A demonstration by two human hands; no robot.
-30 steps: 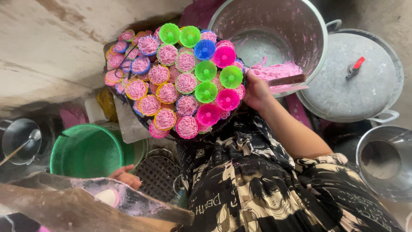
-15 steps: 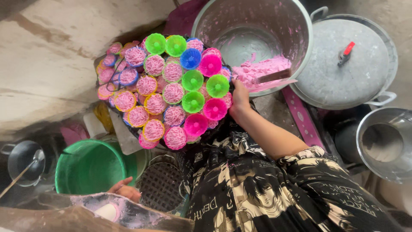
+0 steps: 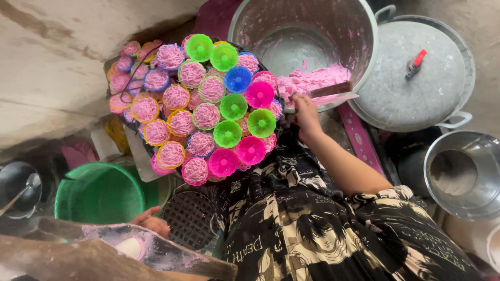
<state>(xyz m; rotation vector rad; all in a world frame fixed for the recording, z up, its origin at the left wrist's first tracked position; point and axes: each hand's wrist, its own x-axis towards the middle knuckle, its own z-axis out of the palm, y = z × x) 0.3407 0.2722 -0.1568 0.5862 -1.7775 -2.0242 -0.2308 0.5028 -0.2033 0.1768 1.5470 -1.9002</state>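
Pink dough point(image 3: 312, 80) lay heaped against the near wall of the big metal pot point(image 3: 359, 31), soft and moist by the look of it, smeared thinly up the pot's sides. The right hand point(image 3: 304, 112) was closed around the handle of a flat scraper point(image 3: 328, 92), whose blade rested at the pot's rim just beside the heap. Dough of this kind probably weighs little per scoop but clings and tears; it would likely handle best lifted from beneath on the blade, not pinched, since fingers would sink in and come away sticky.

Left of the pot sat a round tray point(image 3: 117, 62) crowded with small fluted moulds point(image 3: 233, 106) in green, pink, blue and yellow. Most on the tray's left side held nests of pink strands point(image 3: 177, 96); several toward the right edge stood bare.

The left hand point(image 3: 151, 222) was low near the bottom edge of the view, beside a dark mesh basket point(image 3: 190, 218) and a green bucket point(image 3: 99, 195), touching a dough-smeared press point(image 3: 130, 244). Only its knuckles showed, so I could not tell whether its fingers were together or apart.

A lidded pot point(image 3: 411, 78) with a red knob stood to the right, and an empty steel pot point(image 3: 463, 171) nearer the right edge.
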